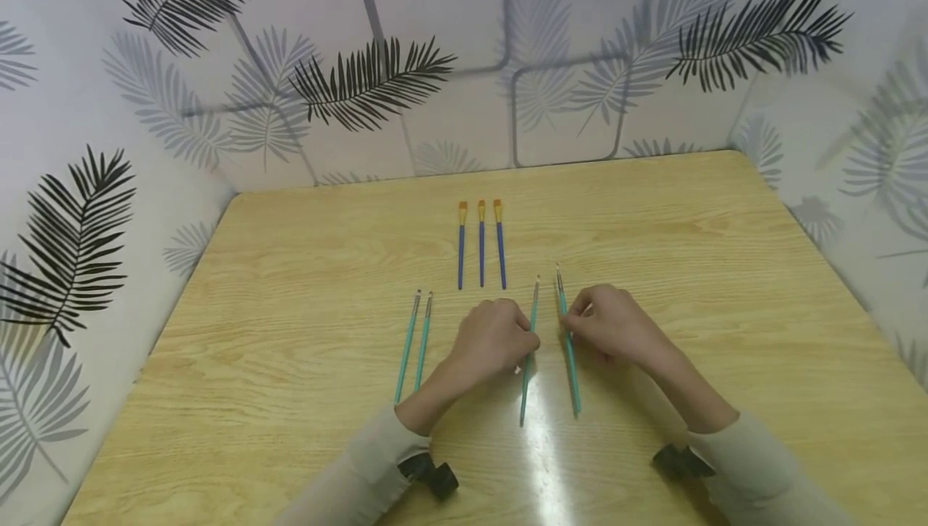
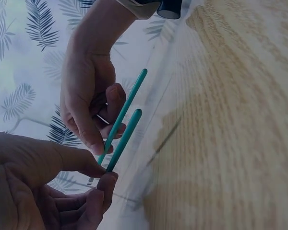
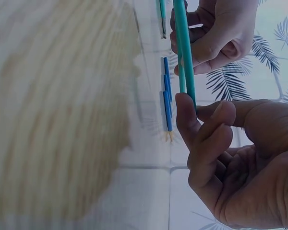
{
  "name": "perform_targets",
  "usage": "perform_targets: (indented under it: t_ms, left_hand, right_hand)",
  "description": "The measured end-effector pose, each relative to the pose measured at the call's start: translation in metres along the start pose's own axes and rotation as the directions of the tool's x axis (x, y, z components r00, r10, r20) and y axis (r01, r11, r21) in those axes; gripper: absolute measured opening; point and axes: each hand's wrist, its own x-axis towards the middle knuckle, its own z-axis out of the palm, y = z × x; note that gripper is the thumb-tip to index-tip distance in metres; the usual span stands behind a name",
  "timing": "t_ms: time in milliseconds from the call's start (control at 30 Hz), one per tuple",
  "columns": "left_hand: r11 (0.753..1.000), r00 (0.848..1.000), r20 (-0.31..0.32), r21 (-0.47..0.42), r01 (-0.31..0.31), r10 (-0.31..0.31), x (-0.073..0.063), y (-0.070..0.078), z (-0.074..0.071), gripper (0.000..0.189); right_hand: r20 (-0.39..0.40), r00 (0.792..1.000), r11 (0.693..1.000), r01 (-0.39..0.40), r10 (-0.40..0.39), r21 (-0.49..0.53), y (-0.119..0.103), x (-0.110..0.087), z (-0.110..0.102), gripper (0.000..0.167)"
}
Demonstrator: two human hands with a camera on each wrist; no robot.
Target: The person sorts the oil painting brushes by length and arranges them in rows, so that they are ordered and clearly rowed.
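Note:
My left hand (image 1: 496, 337) pinches a slim teal-handled paintbrush (image 1: 524, 397), its tip pointing away from me. To the right of it, another teal paintbrush (image 1: 572, 373) is held between the thumb and fingertips of my right hand (image 1: 616, 325). A gap separates these two brushes, which lie roughly lengthwise in front of me. In the left wrist view, the rounded handle end (image 2: 126, 139) sticks out from the left fingertips, with the right hand (image 2: 86, 105) behind it. The right wrist view has the right hand's teal handle (image 3: 186, 57) in the foreground.
Two more teal paintbrushes (image 1: 408, 349) lie side by side left of my left hand, partly behind the forearm. Farther back, three blue paintbrushes (image 1: 482, 256) with orange-brown bristles form a row. The wooden table (image 1: 290, 268) meets a leaf-patterned wall covering (image 1: 449, 123).

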Motion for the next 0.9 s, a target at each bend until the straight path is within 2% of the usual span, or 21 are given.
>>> perform_targets:
  t_ms: [133,267,333,633,733,900]
  left_hand:
    - [1.000,1.000,-0.005,-0.014,0.012,-0.012,-0.002,-0.002,-0.004,0.044]
    - [0.999,1.000,-0.018,-0.028,0.024,-0.025,-0.005,-0.006,-0.008,0.017]
    - [0.999,0.999,-0.025,-0.027,0.033,-0.034,-0.006,-0.009,-0.010,0.010]
    - [0.998,0.997,-0.050,-0.030,0.054,-0.056,-0.013,-0.021,-0.022,0.012]
    - [0.997,0.995,-0.062,-0.031,0.074,-0.076,-0.016,-0.023,-0.026,0.022]
    - [0.993,0.991,-0.071,-0.037,0.110,-0.112,-0.020,-0.028,-0.034,0.025]
  right_hand:
    - [0.004,1.000,0.999,0.023,-0.023,0.026,-0.001,-0.002,0.000,0.020]
    - [0.008,0.999,0.998,0.038,-0.038,0.049,-0.003,-0.002,0.000,0.020]
    - [0.010,0.999,0.997,0.036,-0.037,0.063,-0.004,-0.002,0.000,0.020]
    - [0.016,0.999,0.994,0.039,-0.041,0.097,-0.007,-0.001,0.005,0.020]
    - [0.022,0.999,0.994,0.044,-0.047,0.099,-0.008,0.001,0.007,0.020]
    - [0.041,0.997,0.992,0.063,-0.068,0.114,-0.011,0.005,0.014,0.019]
